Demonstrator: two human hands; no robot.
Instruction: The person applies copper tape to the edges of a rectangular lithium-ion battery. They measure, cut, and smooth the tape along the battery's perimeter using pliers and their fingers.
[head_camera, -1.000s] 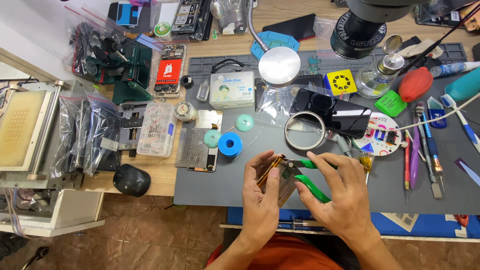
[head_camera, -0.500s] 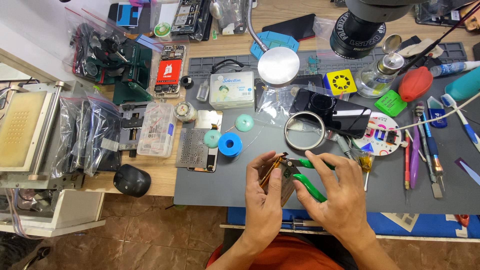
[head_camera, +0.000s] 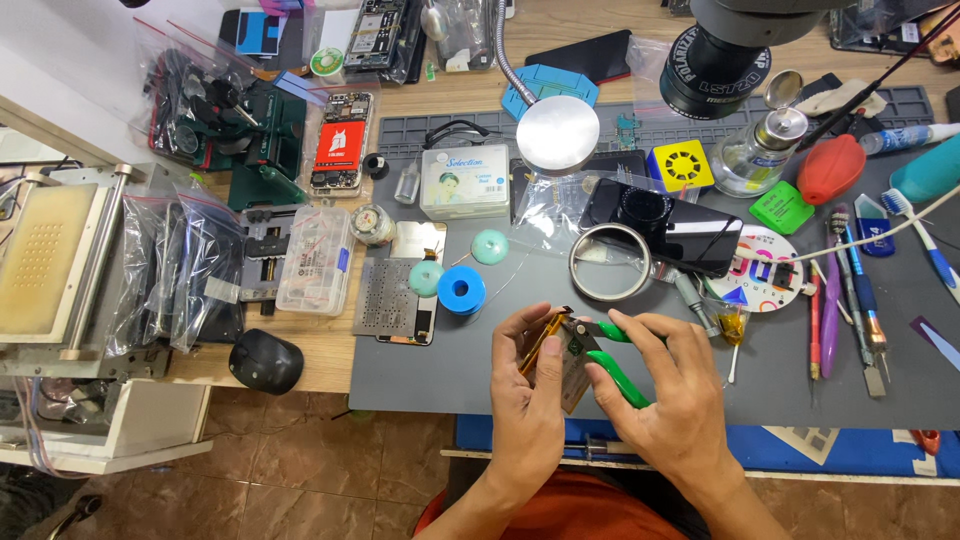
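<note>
My left hand (head_camera: 527, 392) pinches a small flat part with an orange-gold strip (head_camera: 547, 338) just above the grey mat (head_camera: 480, 375). My right hand (head_camera: 668, 385) grips green-handled cutters (head_camera: 612, 360), whose jaws meet the part near its top edge. Both hands sit close together at the mat's near edge. Part of the piece is hidden behind my left thumb.
A blue tape roll (head_camera: 461, 291), two teal discs and a stencil plate (head_camera: 395, 298) lie to the left. A ring magnifier (head_camera: 610, 262), a dark phone (head_camera: 662, 222), a lamp head (head_camera: 557, 134) and a microscope (head_camera: 715, 55) stand behind. Tools line the right side (head_camera: 850, 300).
Both hands stay in place with small finger shifts; the cutters remain at the part's top edge.
</note>
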